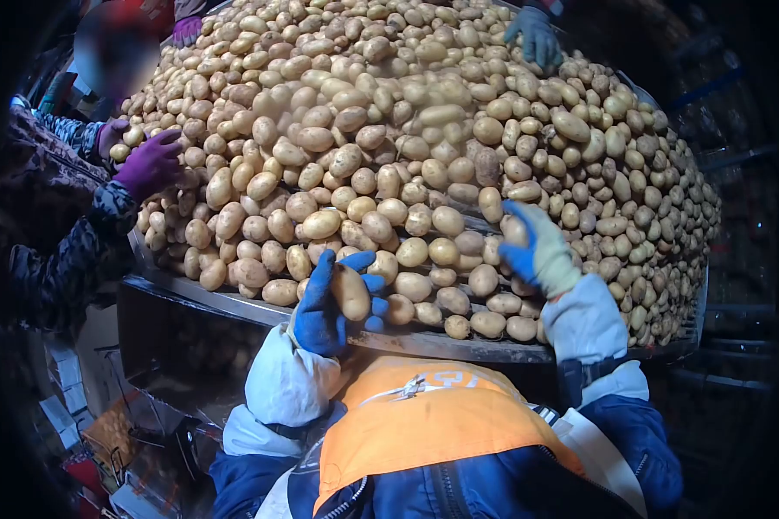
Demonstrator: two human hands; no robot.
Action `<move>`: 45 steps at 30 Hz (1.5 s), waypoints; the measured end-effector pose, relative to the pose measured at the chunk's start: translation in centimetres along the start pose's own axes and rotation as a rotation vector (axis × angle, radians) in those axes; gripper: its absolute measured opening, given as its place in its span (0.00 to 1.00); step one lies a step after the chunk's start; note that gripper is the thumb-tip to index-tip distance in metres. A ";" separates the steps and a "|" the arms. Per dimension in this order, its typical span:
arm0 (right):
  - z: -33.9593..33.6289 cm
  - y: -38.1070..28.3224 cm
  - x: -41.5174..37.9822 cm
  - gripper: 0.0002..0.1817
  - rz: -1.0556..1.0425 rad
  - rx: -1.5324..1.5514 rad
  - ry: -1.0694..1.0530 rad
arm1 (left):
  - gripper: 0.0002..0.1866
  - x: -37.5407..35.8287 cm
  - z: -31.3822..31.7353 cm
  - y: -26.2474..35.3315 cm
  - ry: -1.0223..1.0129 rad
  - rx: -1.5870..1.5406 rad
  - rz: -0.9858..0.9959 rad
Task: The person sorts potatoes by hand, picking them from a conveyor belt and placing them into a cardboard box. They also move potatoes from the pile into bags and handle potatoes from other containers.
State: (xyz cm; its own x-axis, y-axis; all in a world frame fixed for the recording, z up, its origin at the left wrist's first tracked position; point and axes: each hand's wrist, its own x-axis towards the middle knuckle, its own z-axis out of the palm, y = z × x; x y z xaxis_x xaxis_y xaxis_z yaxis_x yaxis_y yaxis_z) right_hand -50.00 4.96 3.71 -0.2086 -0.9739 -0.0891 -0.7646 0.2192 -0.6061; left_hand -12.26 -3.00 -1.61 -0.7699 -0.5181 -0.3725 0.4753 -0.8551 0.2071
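A large heap of potatoes (pixel 320 225) covers the round metal table. My left hand (pixel 327 303), in a blue glove, is near the table's front edge, its fingers curled around a potato (pixel 351 292). Farther right, my right hand (pixel 537 249), in a blue and pale glove, reaches onto the heap. Its thumb and fingers close around another potato (pixel 514 231), partly hidden by the glove. Loose potatoes lie between my two hands on the dark slats.
The table's metal rim (pixel 459 347) curves in front of my orange apron (pixel 424 415). At the left, a person's purple-gloved hands (pixel 150 164) touch the heap. Another gloved hand (pixel 535 36) rests at the far right, and a purple glove (pixel 187 31) shows at the back left.
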 end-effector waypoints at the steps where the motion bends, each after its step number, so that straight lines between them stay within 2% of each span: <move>1: -0.4 0.6 0.9 0.36 0.120 0.105 0.067 | 0.35 0.0 0.0 0.1 -0.044 -0.059 0.011; 3: -3.5 0.1 0.5 0.34 0.422 0.656 0.136 | 0.35 0.0 -0.6 0.2 -0.055 -0.041 0.003; 4: -4.8 0.9 -0.5 0.28 0.409 0.798 0.173 | 0.35 0.0 -0.8 0.2 -0.076 -0.048 0.006; 5: -4.6 2.6 -2.1 0.22 0.311 0.984 0.311 | 0.36 0.0 -0.8 0.2 -0.098 -0.053 0.007; 6: -5.2 3.2 -3.4 0.20 0.260 0.840 0.322 | 0.36 -0.2 -0.3 0.1 -0.100 -0.052 0.004; 7: -5.8 3.5 -4.5 0.18 0.209 0.693 0.335 | 0.37 -0.4 0.6 -0.1 0.011 -0.013 0.024; 8: -6.9 3.6 -5.4 0.18 0.208 0.691 0.341 | 0.38 -0.4 1.2 -0.1 0.121 0.026 0.044; 10: -8.6 2.9 -6.6 0.14 0.370 0.636 0.001 | 0.38 -0.2 0.9 0.0 0.096 0.012 0.026; 11: -7.1 4.6 -6.6 0.11 0.298 0.224 0.117 | 0.38 -0.1 0.6 0.0 0.076 -0.003 0.008; 13: -6.3 0.4 -7.8 0.10 -0.012 -0.266 0.052 | 0.37 -0.1 -0.1 0.0 0.068 -0.003 -0.009; 14: -6.2 -2.3 -8.1 0.15 0.164 -0.326 -0.044 | 0.38 -0.2 -0.3 0.1 0.061 -0.002 -0.019; 15: -5.6 -2.9 -8.3 0.15 0.165 -0.328 -0.046 | 0.38 -0.2 -0.4 0.0 0.061 -0.005 -0.020; 17: -4.9 -3.4 -8.5 0.21 -0.096 -0.588 -0.219 | 0.39 -0.4 -0.6 0.0 0.073 -0.018 -0.030; 18: -4.2 -3.3 -8.8 0.26 -0.192 -0.695 -0.239 | 0.39 -0.4 -0.7 0.0 0.074 -0.021 -0.027; 19: -3.5 -3.3 -8.7 0.26 -0.193 -0.697 -0.241 | 0.39 -0.4 -0.9 0.0 0.069 0.005 -0.020; 21: -1.9 -3.8 -8.0 0.26 -0.071 -0.887 -0.305 | 0.39 -0.4 -1.1 -0.2 0.065 0.029 -0.014; 23: -0.7 -2.9 -7.1 0.28 -0.100 -0.933 -0.300 | 0.39 -0.3 -1.0 -0.1 0.056 -0.015 -0.023; 25: -0.2 -2.3 -6.1 0.25 -0.039 -0.892 -0.374 | 0.39 -0.1 -0.9 0.0 0.033 -0.019 -0.027; 26: -0.5 -1.2 -5.5 0.24 -0.176 -0.892 -0.312 | 0.39 -0.1 -0.9 -0.1 0.014 -0.026 -0.025; 27: -1.1 -0.7 -5.7 0.24 -0.175 -0.895 -0.310 | 0.39 -0.1 -1.0 -0.1 0.010 -0.026 -0.025; 29: -3.2 -3.2 -5.2 0.25 -0.149 -0.536 -0.391 | 0.38 -0.2 -1.2 0.0 -0.069 -0.056 -0.024; 31: -4.4 -5.4 -4.8 0.28 -0.102 -0.586 -0.421 | 0.38 -0.3 -1.3 -0.1 -0.061 -0.059 -0.018; 33: -5.2 -5.8 -4.0 0.30 0.171 -0.255 -0.435 | 0.39 -0.4 -1.4 -0.3 -0.047 -0.064 -0.010; 35: -5.0 -1.9 -3.9 0.25 -0.037 -0.507 -0.196 | 0.39 -0.5 -1.7 -0.5 -0.065 -0.073 0.022; 37: -4.6 -1.9 -2.5 0.16 -0.114 -0.713 -0.210 | 0.39 -0.4 -1.9 -0.4 -0.096 -0.108 0.015; 39: -2.9 -0.6 -1.4 0.16 -0.121 -0.792 -0.225 | 0.39 -0.4 -1.9 -0.4 -0.130 -0.146 0.001; 41: -2.2 0.0 -1.5 0.16 -0.122 -0.869 -0.237 | 0.40 -0.5 -1.6 -0.4 0.007 -0.063 0.020; 43: -2.0 -0.5 -0.8 0.19 0.042 -1.006 -0.447 | 0.40 -0.3 -2.1 -0.5 -0.059 -0.091 0.019; 45: -2.2 -0.3 -0.4 0.21 0.058 -0.978 -0.501 | 0.40 -0.3 -2.5 -0.8 -0.122 -0.129 0.034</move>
State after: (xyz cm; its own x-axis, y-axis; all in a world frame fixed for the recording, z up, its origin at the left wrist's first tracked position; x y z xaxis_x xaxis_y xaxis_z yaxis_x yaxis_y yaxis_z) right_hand -51.06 5.39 5.63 -0.1579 -0.8254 -0.5421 -0.9607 0.0014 0.2777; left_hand -11.36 -2.15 -3.93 -0.7948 -0.5514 -0.2535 0.5462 -0.8320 0.0971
